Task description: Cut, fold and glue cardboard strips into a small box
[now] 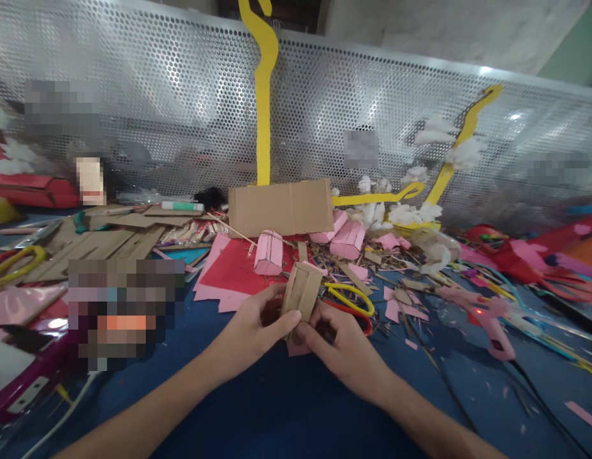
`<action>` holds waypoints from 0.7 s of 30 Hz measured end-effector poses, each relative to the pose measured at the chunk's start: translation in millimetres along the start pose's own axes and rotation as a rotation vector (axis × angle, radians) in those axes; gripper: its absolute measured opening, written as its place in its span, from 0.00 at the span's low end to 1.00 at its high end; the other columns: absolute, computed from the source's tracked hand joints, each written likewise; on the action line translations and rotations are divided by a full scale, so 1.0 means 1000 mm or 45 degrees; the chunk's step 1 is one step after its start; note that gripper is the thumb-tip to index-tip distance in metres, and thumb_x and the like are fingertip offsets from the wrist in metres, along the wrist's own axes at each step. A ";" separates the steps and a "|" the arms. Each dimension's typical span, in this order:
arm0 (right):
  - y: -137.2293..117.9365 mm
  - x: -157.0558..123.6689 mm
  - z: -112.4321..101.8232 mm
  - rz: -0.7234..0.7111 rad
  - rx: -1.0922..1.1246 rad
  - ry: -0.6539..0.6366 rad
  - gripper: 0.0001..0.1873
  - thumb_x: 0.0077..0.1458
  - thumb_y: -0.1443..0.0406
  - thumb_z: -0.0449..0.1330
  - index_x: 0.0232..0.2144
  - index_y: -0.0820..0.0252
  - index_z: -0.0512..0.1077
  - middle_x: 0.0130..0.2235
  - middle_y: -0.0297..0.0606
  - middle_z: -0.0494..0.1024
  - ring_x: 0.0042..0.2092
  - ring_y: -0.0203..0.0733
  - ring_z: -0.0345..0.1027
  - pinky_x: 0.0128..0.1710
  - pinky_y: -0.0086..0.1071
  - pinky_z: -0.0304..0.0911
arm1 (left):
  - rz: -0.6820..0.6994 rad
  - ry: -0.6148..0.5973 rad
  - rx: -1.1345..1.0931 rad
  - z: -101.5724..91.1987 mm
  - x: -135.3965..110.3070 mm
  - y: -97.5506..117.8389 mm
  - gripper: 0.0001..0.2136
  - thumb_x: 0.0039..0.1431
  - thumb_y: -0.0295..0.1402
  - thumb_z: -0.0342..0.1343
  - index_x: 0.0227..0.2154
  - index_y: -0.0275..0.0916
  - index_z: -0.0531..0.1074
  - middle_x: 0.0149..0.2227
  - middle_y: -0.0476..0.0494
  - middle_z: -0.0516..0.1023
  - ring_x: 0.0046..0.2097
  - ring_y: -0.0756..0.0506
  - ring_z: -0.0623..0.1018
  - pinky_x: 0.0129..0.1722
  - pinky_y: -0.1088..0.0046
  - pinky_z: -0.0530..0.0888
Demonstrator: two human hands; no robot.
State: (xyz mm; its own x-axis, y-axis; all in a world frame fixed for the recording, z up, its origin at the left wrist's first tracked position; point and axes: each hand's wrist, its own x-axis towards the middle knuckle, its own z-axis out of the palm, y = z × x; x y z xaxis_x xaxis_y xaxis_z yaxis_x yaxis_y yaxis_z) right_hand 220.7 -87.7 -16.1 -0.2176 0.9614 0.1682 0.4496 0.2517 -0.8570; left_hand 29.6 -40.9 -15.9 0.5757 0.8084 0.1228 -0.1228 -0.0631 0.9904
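A small folded cardboard piece (302,292) with a slot cut in it stands upright between both hands, above the blue table (286,408). My left hand (252,330) pinches its left edge with thumb and fingers. Fingers of my right hand (341,347) are closed on its lower right corner. Yellow-handled scissors (352,298) lie just behind the right hand. A pink paper box (269,252) sits on a red sheet (231,268) beyond the cardboard piece.
A larger cardboard sheet (281,207) leans against the perforated metal fence (181,108). Yellow paper stems with cotton (423,191) stand at the right. A pink glue gun (487,315) and its black cord lie on the right. Cardboard strips and a glue stick (181,206) are on the left.
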 end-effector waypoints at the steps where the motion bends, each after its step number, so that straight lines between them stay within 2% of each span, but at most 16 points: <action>1: 0.000 0.000 0.000 -0.005 -0.002 0.000 0.15 0.66 0.57 0.58 0.29 0.58 0.68 0.29 0.33 0.73 0.31 0.38 0.66 0.33 0.32 0.61 | 0.008 -0.002 0.000 0.000 0.000 0.000 0.20 0.66 0.39 0.60 0.57 0.39 0.69 0.56 0.34 0.80 0.57 0.37 0.79 0.54 0.60 0.75; 4: -0.003 0.001 -0.001 -0.010 -0.010 0.014 0.15 0.66 0.57 0.58 0.29 0.58 0.68 0.29 0.33 0.73 0.31 0.39 0.66 0.33 0.32 0.60 | 0.005 0.000 -0.013 -0.001 0.000 -0.001 0.20 0.65 0.40 0.61 0.57 0.39 0.70 0.56 0.35 0.80 0.57 0.37 0.79 0.54 0.61 0.75; 8: -0.006 0.002 -0.004 0.001 -0.028 0.082 0.16 0.67 0.56 0.57 0.27 0.57 0.66 0.26 0.31 0.70 0.29 0.38 0.63 0.30 0.31 0.58 | -0.130 0.082 -0.066 -0.002 0.000 -0.003 0.23 0.63 0.44 0.63 0.56 0.39 0.70 0.53 0.34 0.81 0.50 0.37 0.82 0.44 0.63 0.79; 10: -0.007 0.003 -0.006 -0.003 -0.023 0.125 0.17 0.67 0.56 0.56 0.27 0.56 0.64 0.25 0.29 0.67 0.27 0.37 0.60 0.28 0.30 0.56 | -0.200 0.151 -0.168 -0.002 0.001 -0.004 0.23 0.62 0.45 0.63 0.55 0.40 0.70 0.52 0.35 0.81 0.47 0.38 0.83 0.42 0.63 0.80; 14: -0.006 0.003 -0.009 -0.018 -0.001 0.190 0.18 0.69 0.55 0.55 0.28 0.56 0.65 0.26 0.30 0.67 0.28 0.37 0.61 0.29 0.30 0.57 | -0.253 0.250 -0.428 0.000 0.002 -0.003 0.23 0.62 0.42 0.66 0.56 0.40 0.69 0.53 0.35 0.80 0.48 0.40 0.83 0.49 0.61 0.80; 17: -0.003 0.005 -0.010 -0.038 0.028 0.217 0.16 0.69 0.55 0.55 0.32 0.57 0.68 0.27 0.31 0.69 0.29 0.38 0.64 0.30 0.30 0.59 | -0.282 0.244 -0.543 0.000 0.003 0.000 0.23 0.60 0.40 0.68 0.56 0.39 0.72 0.54 0.33 0.80 0.50 0.39 0.83 0.51 0.59 0.80; 21: -0.005 0.009 -0.016 -0.072 0.010 0.234 0.13 0.69 0.57 0.54 0.35 0.57 0.69 0.29 0.32 0.71 0.31 0.38 0.66 0.32 0.30 0.62 | -0.318 0.230 -0.589 -0.002 0.001 0.003 0.18 0.61 0.39 0.67 0.51 0.36 0.75 0.51 0.33 0.82 0.48 0.41 0.83 0.50 0.64 0.80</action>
State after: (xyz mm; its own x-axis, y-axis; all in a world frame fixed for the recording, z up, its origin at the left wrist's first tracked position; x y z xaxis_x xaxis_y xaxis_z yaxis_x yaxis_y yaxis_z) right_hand 230.4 -78.9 -2.6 -0.0799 0.9499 0.3022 0.4338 0.3061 -0.8474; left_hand 28.6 -39.0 -12.4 0.4904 0.8557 -0.1653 -0.3659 0.3743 0.8521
